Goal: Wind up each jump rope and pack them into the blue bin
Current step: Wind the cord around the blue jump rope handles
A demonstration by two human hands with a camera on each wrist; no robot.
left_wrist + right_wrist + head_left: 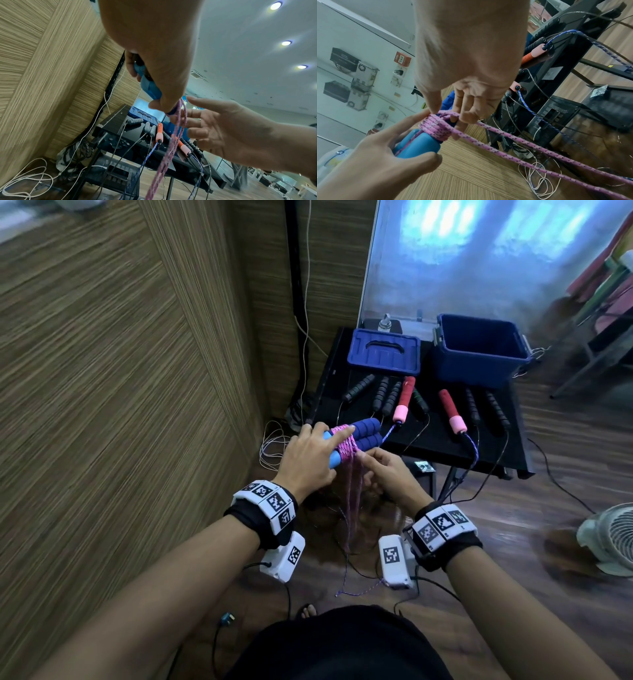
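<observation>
My left hand [313, 455] grips the two blue handles [364, 433] of a jump rope side by side in front of the table, its forefinger lying over the pink rope coil [346, 445] wound round them. My right hand [387, 470] pinches the pink rope [513, 143] just below the coil [435, 126], where my left hand [373, 159] holds the handles [419, 145]. Loose pink strands [169, 151] hang from my left hand [154, 56] to the floor past my right hand [221, 127]. The open blue bin [479, 350] stands at the table's back right.
The bin's blue lid [384, 352] lies left of it on the black table [442, 446]. Several other ropes lie in a row there: black handles [387, 395], red and pink handles [452, 410], cords dangling over the front edge. A wood wall [120, 354] is left; a fan [613, 539] stands right.
</observation>
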